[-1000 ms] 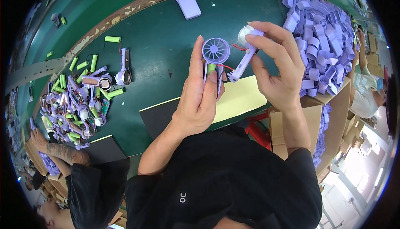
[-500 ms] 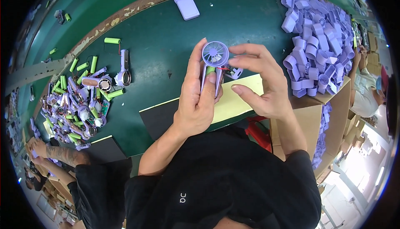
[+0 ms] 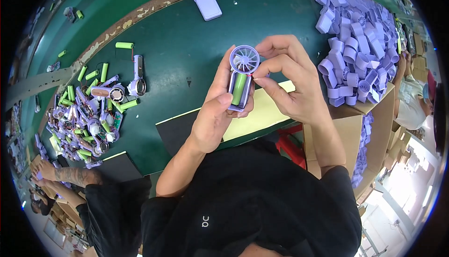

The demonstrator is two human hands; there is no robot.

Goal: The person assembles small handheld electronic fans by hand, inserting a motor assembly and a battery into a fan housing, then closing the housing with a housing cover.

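My left hand [image 3: 213, 116] is closed round a lilac handheld-fan housing [image 3: 244, 59], its round slotted grille end pointing away from me. In the housing's open handle lies a green battery cell [image 3: 239, 90]. My left thumb rests by the handle's lower left edge, with fingers underneath. My right hand [image 3: 294, 81] has its thumb and forefinger pinched together at the housing's right side, just below the grille. A bit of red wire [image 3: 251, 74] shows at those fingertips. What the pinch holds is mostly hidden behind the fingers.
A heap of lilac housings [image 3: 358, 46] lies at the right, above an open cardboard box [image 3: 339, 140]. On the left are piled fan inner assemblies with green cells [image 3: 79, 126]. One lilac housing [image 3: 206, 4] lies at the far edge. Black and yellow sheets [image 3: 262, 114] lie before me. A co-worker's arm [image 3: 77, 175] is at lower left.
My left thumb has moved down off the cell, which now shows lying along the handle. My right fingers have closed to a pinch beside the housing; the loose part there is now mostly covered.
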